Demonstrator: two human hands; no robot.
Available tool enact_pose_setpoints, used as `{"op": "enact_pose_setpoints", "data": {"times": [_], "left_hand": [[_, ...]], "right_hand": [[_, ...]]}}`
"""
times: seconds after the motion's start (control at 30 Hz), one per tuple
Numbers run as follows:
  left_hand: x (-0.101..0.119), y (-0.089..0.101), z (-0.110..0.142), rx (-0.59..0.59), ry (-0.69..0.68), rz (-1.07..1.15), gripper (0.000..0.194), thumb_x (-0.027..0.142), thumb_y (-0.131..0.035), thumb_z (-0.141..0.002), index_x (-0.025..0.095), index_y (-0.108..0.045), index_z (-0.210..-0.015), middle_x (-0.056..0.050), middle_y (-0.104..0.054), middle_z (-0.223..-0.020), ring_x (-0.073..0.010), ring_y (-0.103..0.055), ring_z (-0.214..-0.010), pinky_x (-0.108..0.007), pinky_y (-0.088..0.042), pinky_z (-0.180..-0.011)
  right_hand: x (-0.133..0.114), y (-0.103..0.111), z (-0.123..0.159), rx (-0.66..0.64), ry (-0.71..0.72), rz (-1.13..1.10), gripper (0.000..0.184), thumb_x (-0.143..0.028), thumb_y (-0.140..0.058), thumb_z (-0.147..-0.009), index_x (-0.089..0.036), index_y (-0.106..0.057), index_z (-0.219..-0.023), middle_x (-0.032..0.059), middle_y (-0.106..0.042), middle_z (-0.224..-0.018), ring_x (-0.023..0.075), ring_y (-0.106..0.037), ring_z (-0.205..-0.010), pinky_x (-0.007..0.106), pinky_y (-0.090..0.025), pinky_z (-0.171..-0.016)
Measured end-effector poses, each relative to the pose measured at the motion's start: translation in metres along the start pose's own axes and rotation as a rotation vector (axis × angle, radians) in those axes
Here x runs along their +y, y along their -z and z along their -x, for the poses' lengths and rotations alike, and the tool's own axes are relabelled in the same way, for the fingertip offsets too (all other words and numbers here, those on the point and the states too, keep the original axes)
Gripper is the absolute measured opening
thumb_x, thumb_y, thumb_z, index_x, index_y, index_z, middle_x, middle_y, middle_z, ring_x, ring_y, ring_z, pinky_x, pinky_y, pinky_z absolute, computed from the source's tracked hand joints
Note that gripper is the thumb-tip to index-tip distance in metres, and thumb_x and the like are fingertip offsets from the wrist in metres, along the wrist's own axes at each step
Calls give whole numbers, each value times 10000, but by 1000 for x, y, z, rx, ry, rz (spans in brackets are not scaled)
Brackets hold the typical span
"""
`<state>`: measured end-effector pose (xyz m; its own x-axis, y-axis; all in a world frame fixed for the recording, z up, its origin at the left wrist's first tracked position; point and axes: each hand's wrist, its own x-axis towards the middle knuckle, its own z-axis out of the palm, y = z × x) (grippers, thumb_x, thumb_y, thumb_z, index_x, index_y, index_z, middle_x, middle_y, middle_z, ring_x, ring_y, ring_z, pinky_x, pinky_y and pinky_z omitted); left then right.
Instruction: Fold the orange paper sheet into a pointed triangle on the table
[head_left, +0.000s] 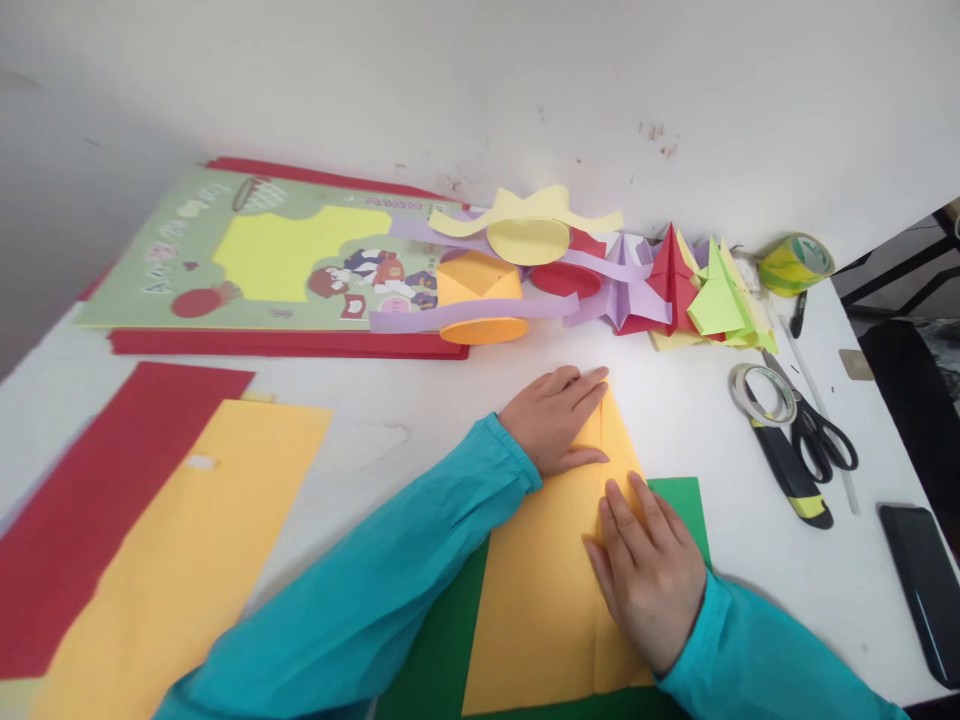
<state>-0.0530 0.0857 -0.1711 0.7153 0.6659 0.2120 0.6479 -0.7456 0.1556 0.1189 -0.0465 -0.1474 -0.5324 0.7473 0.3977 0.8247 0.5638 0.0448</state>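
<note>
A sheet of orange-yellow paper lies on top of green paper, its far end folded to a point and a crease running down its length. My left hand rests on the folded tip, fingers stretched out toward the far end. Lower down on the right-hand side, my right hand presses the paper with its fingers extended and lying flat. Neither hand is wrapped round anything. Parts of the folded edges are hidden under both hands.
Red paper and another yellow sheet lie at left. Behind are a printed green board and folded paper shapes. At right sit a tape roll, box cutter, scissors and phone.
</note>
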Motion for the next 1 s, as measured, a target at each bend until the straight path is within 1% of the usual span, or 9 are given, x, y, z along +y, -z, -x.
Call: {"op": "enact_pose_setpoints", "data": {"times": [0.23, 0.4, 0.63, 0.8, 1.0], "left_hand": [[0, 0, 0, 7, 7, 15, 828, 663, -477, -811, 12, -452, -1322, -168, -417, -1429, -332, -411, -1125, -440, -374, -949], [0, 0, 0, -7, 8, 23, 826, 653, -485, -811, 6, -450, -1323, -167, -412, -1433, -334, -415, -1120, -438, -373, -954], [-1, 0, 1, -8, 7, 26, 828, 653, -494, -807, 9, -444, -1325, -177, -410, -1432, -334, -414, -1134, -443, -373, -954], [-1, 0, 0, -3, 1, 14, 822, 664, -467, -815, 20, -447, -1325, -179, -411, -1431, -334, -423, -1131, -440, -376, -945], [-1, 0, 0, -4, -2, 30, 851, 680, -467, -805, 4, -446, -1322, -188, -411, -1430, -337, -421, -1127, -446, -382, -944]], "right_hand": [[1, 0, 0, -5, 12, 1, 244, -224, -567, -881, -54, -677, -1017, 158, -668, -1130, 332, -550, -1161, 423, -521, -822], [1, -1, 0, -12, 17, 11, 241, -238, -581, -876, -74, -678, -1022, 159, -665, -1136, 325, -542, -1175, 422, -520, -829], [1, -1, 0, -1, 23, 2, 243, -223, -567, -882, -50, -679, -1009, 165, -667, -1128, 334, -549, -1163, 430, -526, -831], [0, -3, 0, -3, 40, 1, 242, -204, -562, -887, -30, -671, -1016, 186, -668, -1113, 321, -559, -1155, 433, -530, -859], [1, -3, -1, -7, 66, -5, 246, -191, -557, -890, -12, -666, -1020, 199, -675, -1085, 315, -574, -1137, 431, -541, -860]]}}
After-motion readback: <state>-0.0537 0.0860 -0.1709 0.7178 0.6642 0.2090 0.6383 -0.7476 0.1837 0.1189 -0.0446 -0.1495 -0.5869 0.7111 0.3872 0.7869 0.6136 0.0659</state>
